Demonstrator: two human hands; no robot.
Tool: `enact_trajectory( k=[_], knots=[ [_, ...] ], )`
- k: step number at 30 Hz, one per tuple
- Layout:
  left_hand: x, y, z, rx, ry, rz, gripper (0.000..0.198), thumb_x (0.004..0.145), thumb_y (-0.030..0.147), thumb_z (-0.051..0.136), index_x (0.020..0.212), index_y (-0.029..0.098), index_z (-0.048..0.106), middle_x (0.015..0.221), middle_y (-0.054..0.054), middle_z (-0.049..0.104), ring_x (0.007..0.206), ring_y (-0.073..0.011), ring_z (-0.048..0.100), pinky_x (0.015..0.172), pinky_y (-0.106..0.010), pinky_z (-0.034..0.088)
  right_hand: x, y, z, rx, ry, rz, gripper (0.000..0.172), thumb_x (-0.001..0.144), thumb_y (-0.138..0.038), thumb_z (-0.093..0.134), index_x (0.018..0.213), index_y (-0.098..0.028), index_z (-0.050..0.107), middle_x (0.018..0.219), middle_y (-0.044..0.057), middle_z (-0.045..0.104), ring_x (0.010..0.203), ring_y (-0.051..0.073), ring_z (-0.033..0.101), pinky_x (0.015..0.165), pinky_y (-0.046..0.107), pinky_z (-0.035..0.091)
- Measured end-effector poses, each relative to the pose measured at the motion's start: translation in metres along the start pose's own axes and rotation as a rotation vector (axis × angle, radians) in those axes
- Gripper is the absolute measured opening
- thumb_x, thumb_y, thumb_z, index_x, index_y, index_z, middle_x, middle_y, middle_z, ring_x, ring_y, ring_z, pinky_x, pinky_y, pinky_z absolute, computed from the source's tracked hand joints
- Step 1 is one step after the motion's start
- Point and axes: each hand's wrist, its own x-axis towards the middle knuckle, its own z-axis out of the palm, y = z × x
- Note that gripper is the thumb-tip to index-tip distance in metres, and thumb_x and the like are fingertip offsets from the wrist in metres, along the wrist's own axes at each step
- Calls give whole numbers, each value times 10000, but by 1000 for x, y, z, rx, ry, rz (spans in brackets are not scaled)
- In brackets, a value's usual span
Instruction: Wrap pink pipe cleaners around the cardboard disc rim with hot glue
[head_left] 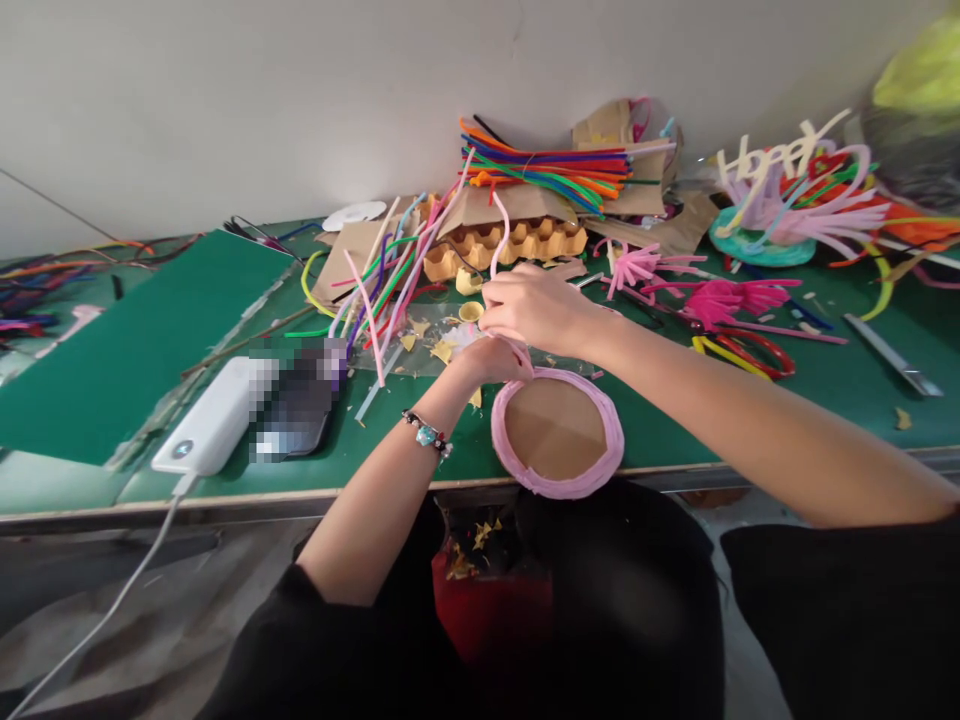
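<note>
A round cardboard disc (555,428) with a thick rim of pink pipe cleaner (611,435) lies at the table's front edge, partly over it. Just beyond its far-left rim, my left hand (493,358) is closed, the wrist wearing a beaded bracelet (426,434). What its fingers grip is hidden. My right hand (529,305) sits directly above and behind the left, fingers pinched round a pale pink pipe cleaner (501,232) whose free end sticks up and curves. Its lower end is hidden by the hands. Near the fingertips are yellowish egg-carton cups (471,312) and torn scraps (442,351).
An egg carton (517,247) and a bundle of coloured pipe cleaners (547,165) lie at the back. A white power bank (214,420) and a phone (296,405) are at left. Red-and-yellow-handled scissors (750,355) and pink tassels (739,300) lie at right.
</note>
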Motion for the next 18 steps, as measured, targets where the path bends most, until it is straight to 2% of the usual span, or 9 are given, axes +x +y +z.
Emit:
enact_trajectory(
  k=[5,9,12,15,18],
  knots=[
    [-3,0,4,-38,57,-48,87,591,181,502,626,160,578,648,-3,595,676,-148,542,571,-225,385,-5,7,3,113,16,19,260,847,-180,414,770,-156,661,771,62,539,752,159,454,669,296,323],
    [-7,-4,13,-108,124,-71,133,622,233,527,736,179,571,674,12,586,639,-125,534,545,-214,381,-20,20,7,227,92,147,228,836,-191,442,816,-149,665,816,64,557,731,145,476,635,273,342],
    [-10,-8,20,-151,208,-62,191,648,267,540,818,185,512,727,17,575,642,-108,510,554,-209,376,-30,28,11,286,119,240,208,823,-188,467,822,-136,669,843,69,566,723,138,487,631,266,347],
    [-12,-10,24,-223,270,-42,232,643,256,565,829,181,449,691,32,533,603,-98,472,544,-211,366,-31,32,14,278,97,302,203,814,-185,479,811,-124,673,830,75,567,720,142,488,633,270,340],
    [-15,-8,24,-280,279,-17,285,655,219,569,888,182,410,637,63,491,556,-86,449,540,-209,364,-25,32,18,249,49,323,208,806,-154,469,800,-123,674,813,75,565,727,148,488,632,275,324]
  ],
)
